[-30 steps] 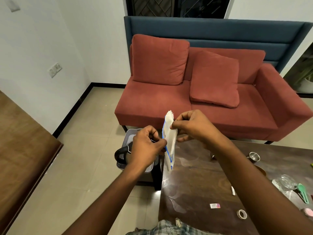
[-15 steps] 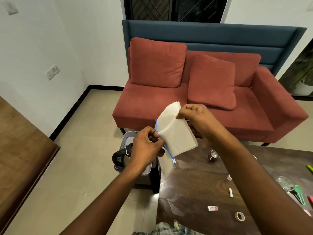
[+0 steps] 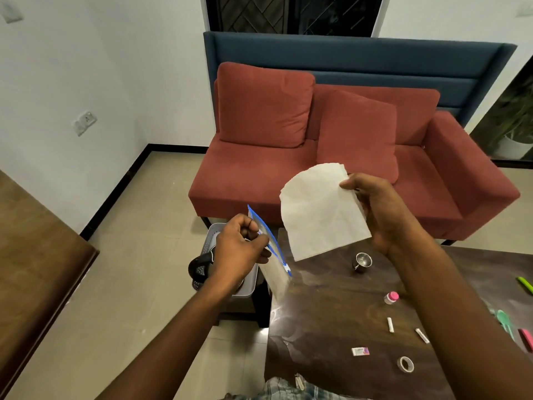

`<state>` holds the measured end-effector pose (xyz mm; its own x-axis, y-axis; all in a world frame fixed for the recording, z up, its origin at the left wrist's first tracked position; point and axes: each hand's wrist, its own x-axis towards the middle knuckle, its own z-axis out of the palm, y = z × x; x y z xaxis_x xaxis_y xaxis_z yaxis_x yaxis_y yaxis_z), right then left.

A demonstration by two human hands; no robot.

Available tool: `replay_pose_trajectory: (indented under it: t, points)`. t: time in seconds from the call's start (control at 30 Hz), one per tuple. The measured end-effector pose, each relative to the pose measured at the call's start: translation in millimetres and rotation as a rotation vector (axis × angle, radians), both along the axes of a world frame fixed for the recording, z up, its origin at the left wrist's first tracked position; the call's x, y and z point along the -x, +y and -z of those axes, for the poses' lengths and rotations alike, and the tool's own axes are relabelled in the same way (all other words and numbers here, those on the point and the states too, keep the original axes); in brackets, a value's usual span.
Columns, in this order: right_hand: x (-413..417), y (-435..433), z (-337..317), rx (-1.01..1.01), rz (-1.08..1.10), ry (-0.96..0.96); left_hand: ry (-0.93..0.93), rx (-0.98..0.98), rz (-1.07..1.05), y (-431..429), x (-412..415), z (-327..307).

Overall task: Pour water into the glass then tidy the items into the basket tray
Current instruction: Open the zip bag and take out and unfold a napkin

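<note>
A: Why are both hands raised off the dark wooden desk [image 3: 317, 327]?

B: My guess is sorting. The left hand [image 3: 242, 249] pinches the clear plastic zip bag with a blue seal strip [image 3: 275, 280] at its mouth, so it hangs free. The right hand [image 3: 383, 215] grasps the white fan-shaped paper sheets [image 3: 323, 215] by one edge, wholly outside the bag.

A: And the grey perforated basket tray [image 3: 212, 236]?

B: Low beside the desk's left end, under the left hand, with the black-handled kettle [image 3: 199, 268] in it. It is probably where both held things belong. I see no drinking glass.

A: Count what lies on the desk.

B: One small steel cup [image 3: 362, 262], one pink-capped little bottle [image 3: 391, 297], two short white sticks [image 3: 390, 324], one small printed card [image 3: 360, 351], one roll of tape [image 3: 405, 364]. One bag; the sheets are several, too close-stacked to number.
</note>
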<state>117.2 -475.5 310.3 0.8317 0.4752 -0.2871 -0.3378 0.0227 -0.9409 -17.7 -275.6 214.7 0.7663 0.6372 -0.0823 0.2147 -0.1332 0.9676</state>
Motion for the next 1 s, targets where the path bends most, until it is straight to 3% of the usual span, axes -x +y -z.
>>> replay_pose_trajectory:
  t: [0.5, 1.0]
  points:
    - [12, -36, 51, -0.085, 0.049, 0.231, 0.178, -0.031, 0.113, -24, -13, 61]
    - [-4, -71, 133, -0.031, 0.038, 0.372, 0.475, -0.008, 0.094, -97, -23, 195]
